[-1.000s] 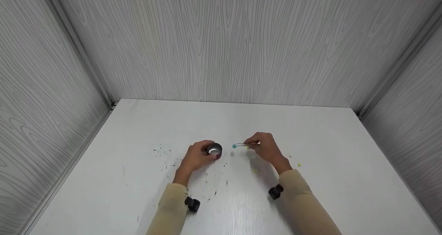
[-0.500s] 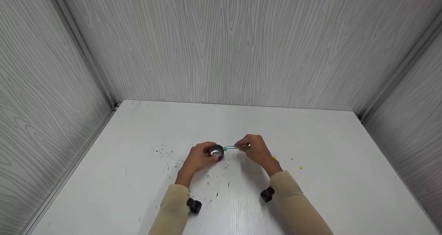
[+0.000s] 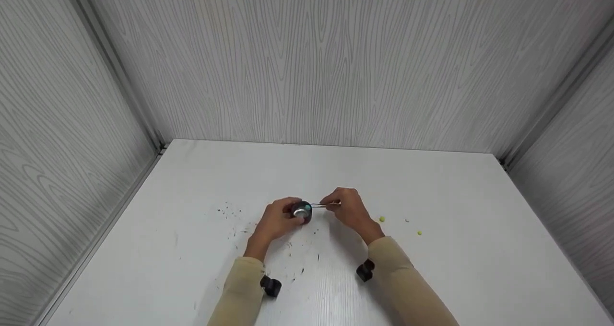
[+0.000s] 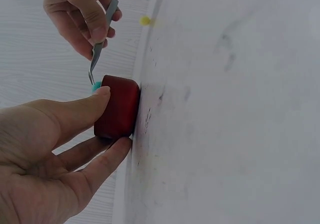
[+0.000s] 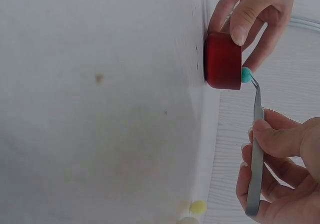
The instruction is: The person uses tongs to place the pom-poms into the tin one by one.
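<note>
In the head view my left hand (image 3: pixel 277 219) holds a small red cup (image 4: pixel 118 107) between thumb and fingers. Its silvery inside faces up, and it stands on or just over the table. Bent-tip tweezers (image 5: pixel 257 159) are pinched in my right hand (image 3: pixel 351 211), to the right of the cup. Between the tweezer tips sits a small turquoise ball (image 5: pixel 246 75), right at the cup's rim. From the left wrist view the ball (image 4: pixel 96 86) is partly hidden behind the left thumb and the cup.
Two small yellow balls (image 3: pixel 382 219) and a tiny pale one (image 3: pixel 407 220) lie on the white table (image 3: pixel 431 268) to the right of my right hand. Dark specks (image 3: pixel 230 211) are scattered around the left forearm. Wood-grain panels (image 3: pixel 307 76) enclose the table's back and sides.
My right hand has moved left, carrying the turquoise ball in the tweezers from beside the cup to over its rim. The left hand has stayed almost still, holding the cup.
</note>
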`<state>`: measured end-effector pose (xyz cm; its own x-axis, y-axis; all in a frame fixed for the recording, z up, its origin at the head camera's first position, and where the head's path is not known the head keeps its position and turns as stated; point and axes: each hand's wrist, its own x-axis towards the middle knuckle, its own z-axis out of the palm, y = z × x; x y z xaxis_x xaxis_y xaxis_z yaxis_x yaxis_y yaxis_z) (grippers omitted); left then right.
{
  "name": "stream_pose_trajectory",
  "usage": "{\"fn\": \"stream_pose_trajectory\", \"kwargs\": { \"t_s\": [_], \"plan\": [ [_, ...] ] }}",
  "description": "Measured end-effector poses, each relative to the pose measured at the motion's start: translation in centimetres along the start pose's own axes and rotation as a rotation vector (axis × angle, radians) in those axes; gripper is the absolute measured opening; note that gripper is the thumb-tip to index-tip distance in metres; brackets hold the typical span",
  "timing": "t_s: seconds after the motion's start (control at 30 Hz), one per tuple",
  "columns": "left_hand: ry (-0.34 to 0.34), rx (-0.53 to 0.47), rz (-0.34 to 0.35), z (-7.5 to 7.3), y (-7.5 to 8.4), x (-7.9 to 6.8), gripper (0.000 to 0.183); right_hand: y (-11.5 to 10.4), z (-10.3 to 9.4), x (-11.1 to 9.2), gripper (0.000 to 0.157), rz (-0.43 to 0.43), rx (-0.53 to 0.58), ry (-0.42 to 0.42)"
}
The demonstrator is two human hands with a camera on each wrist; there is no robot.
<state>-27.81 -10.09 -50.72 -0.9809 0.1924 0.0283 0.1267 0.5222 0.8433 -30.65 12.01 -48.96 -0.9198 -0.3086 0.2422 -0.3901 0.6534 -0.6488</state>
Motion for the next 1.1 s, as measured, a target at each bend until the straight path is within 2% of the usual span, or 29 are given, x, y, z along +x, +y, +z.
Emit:
{"fn": "stream_pose_trajectory", "kwargs": {
  "t_s": [0.4,0.73,0.93,1.1],
  "plan": [
    [0.002,-0.002,0.016,0.0,0.2,0.2,0.049,0.4,0.1,-0.2,0.022,0.015,0.001,0.006],
    [0.002,-0.018,0.019,-0.1,-0.4,0.0,0.049,0.6,0.0,-0.4,0.020,-0.007,0.013,0.003],
    [0.001,-0.011,0.030,-0.1,-0.3,0.1,0.050,1.0,-0.8,-0.7,0.020,0.012,0.018,0.016],
    [0.009,-0.013,0.041,0.0,-0.3,0.2,0.049,1.5,-2.0,-0.9,0.019,-0.007,0.007,0.026]
  ]
}}
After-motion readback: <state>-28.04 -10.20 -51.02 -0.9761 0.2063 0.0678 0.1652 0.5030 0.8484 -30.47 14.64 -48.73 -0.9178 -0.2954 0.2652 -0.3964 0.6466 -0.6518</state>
